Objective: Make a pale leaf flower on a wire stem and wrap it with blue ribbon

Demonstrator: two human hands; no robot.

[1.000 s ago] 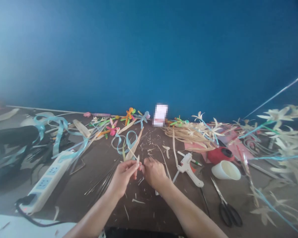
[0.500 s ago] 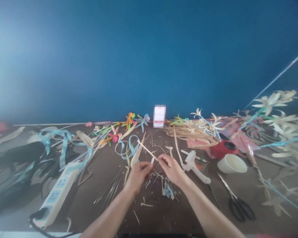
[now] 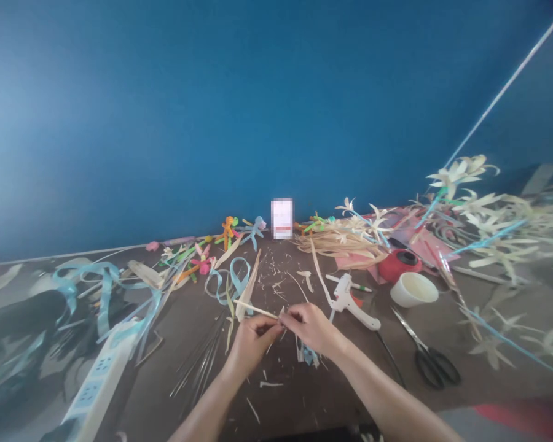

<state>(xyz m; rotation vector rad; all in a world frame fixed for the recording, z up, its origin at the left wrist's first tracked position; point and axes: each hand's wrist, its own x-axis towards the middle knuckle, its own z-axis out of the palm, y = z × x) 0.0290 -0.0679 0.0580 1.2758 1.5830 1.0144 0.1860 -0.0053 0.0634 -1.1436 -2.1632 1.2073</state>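
Note:
Above the middle of the dark table, my two hands meet with their fingertips nearly touching. My right hand (image 3: 306, 325) pinches the end of a thin white stick (image 3: 253, 308), which points left across the front of my left fingers. My left hand (image 3: 253, 341) is closed, thumb against forefinger, on a small pale husk piece (image 3: 282, 310) that shows only partly between the hands. Just beyond my left hand lies a long dried husk leaf (image 3: 249, 288). Pale scraps (image 3: 271, 384) are scattered around and below the hands.
To the right lie a white glue gun (image 3: 350, 304), black-handled scissors (image 3: 435, 365), a white cup (image 3: 413, 290), a red tape dispenser (image 3: 399, 265) and husk flowers (image 3: 461, 175). On the left are a power strip (image 3: 96, 374), blue ribbon (image 3: 105, 294) and thin wires (image 3: 200, 350).
The stick has swung down from a steep slant to nearly level, and my right hand has come closer against my left. The whole view has shifted and tilted slightly.

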